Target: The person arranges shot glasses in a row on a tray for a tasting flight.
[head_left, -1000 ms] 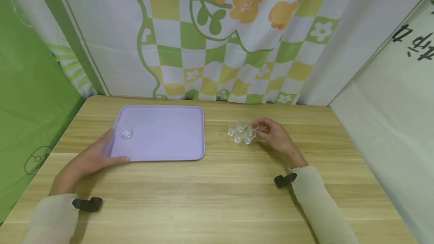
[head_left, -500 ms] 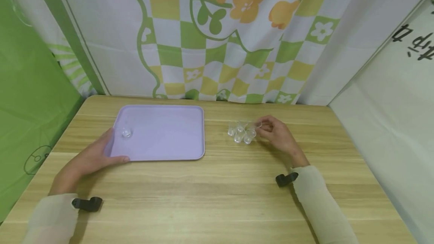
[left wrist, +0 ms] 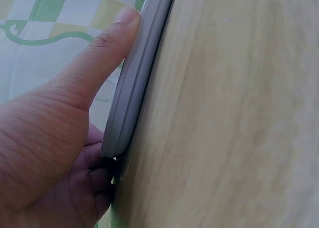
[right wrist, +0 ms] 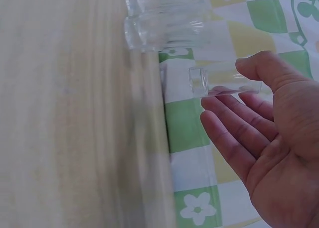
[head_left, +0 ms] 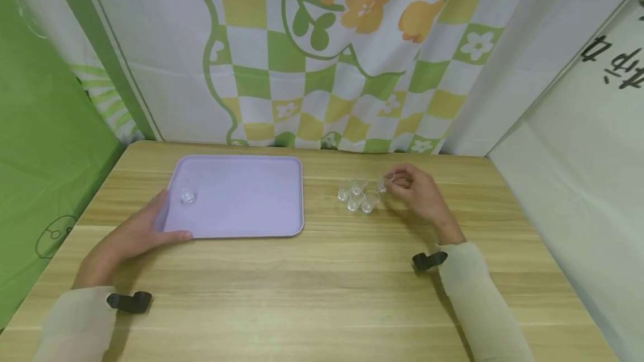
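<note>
Between thumb and fingertips, my right hand (head_left: 421, 194) pinches a small clear shot glass (right wrist: 224, 78). In the right wrist view the glass is apart from the tabletop, its base facing the table. Several matching shot glasses (head_left: 355, 201) stand in a tight cluster just left of this hand. My left hand (head_left: 133, 233) holds the near left corner of a lilac rectangular tray (head_left: 246, 197), thumb along the front edge and the other fingers at the left side. One shot glass (head_left: 188, 196) stands on the tray's left part.
The wooden table (head_left: 302, 295) carries everything. Behind its far edge hangs a checked, flowered curtain (head_left: 342, 82). A green cloth (head_left: 45, 127) borders the left side, and a white sheet (head_left: 578, 166) with dark writing borders the right.
My right hand has drawn one shot glass out of the cluster, shifting slightly right and toward the back. The left hand and tray have stayed in place.
</note>
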Available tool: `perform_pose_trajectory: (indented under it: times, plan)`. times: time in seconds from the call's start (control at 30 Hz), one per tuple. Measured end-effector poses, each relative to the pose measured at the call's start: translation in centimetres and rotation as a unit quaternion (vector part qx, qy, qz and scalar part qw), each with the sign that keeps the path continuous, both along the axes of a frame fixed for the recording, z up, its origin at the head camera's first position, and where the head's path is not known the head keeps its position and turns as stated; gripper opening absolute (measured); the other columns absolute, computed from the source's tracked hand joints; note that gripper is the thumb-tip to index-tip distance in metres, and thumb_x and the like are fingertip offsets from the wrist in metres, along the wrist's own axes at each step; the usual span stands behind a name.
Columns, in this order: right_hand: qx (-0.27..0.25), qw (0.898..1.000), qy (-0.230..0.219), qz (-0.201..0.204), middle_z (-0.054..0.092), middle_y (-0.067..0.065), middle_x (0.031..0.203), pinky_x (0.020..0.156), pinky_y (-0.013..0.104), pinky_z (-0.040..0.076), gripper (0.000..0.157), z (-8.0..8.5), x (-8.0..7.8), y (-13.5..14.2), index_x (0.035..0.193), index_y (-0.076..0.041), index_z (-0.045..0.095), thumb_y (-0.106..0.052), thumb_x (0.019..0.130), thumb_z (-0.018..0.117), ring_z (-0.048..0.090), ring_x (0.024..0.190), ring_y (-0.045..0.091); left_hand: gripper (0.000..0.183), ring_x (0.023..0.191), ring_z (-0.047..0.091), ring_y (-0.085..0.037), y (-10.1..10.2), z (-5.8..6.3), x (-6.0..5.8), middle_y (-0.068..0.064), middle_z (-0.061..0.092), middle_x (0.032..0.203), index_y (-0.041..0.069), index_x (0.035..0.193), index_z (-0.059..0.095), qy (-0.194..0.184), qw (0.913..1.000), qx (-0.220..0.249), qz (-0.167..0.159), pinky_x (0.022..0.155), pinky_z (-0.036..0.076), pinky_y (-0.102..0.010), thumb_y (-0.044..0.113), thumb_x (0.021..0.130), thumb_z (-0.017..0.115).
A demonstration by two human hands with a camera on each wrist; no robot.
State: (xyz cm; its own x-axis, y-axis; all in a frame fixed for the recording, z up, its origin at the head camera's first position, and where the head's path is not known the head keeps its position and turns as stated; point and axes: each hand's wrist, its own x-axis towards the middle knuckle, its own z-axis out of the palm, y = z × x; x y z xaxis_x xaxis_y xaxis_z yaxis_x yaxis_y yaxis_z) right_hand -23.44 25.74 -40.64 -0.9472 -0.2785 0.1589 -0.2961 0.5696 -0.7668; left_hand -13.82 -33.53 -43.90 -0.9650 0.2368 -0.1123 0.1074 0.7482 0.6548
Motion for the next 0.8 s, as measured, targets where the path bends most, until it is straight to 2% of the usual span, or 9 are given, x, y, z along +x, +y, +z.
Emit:
perform_pose_trajectory:
  times: [0.33, 0.57, 0.8]
  plan:
    - [-0.020, 1.000, 0.023, 0.003, 0.069, 0.020, 0.116, 0.082, 0.019, 0.058, 0.033, 1.1, 0.1, -0.7, 0.123, 0.007, 0.060, -0.010, 0.097, 0.073, 0.071, 0.104, 0.033, 0.127, 0.149, 0.002, -0.057, 0.0, -0.1, -0.2, -0.035, -0.005, 0.164, -0.001, 0.161, -0.012, 0.002, 1.0000, 0.001, -0.002, 0.118, 0.007, -0.069, 0.047, 0.088, 0.081]
    - [-0.034, 0.999, 0.039, 0.018, 0.068, 0.022, 0.117, 0.084, 0.020, 0.058, 0.037, 2.2, 0.5, -2.0, 0.126, 0.009, 0.059, -0.007, 0.096, 0.074, 0.071, 0.104, 0.034, 0.127, 0.148, 0.003, -0.057, 0.0, -0.2, -0.1, -0.037, -0.004, 0.163, -0.003, 0.160, -0.011, 0.005, 1.0000, 0.004, -0.003, 0.119, 0.007, -0.069, 0.046, 0.088, 0.082]
    - [-0.034, 0.998, 0.054, 0.028, 0.069, 0.022, 0.115, 0.085, 0.023, 0.059, 0.035, 3.2, 0.8, -3.2, 0.122, 0.010, 0.061, -0.005, 0.095, 0.076, 0.072, 0.103, 0.034, 0.127, 0.148, 0.003, -0.058, 0.0, -0.2, -0.2, -0.038, -0.004, 0.162, -0.006, 0.159, -0.010, 0.000, 1.0000, -0.005, -0.001, 0.118, 0.008, -0.069, 0.047, 0.088, 0.080]
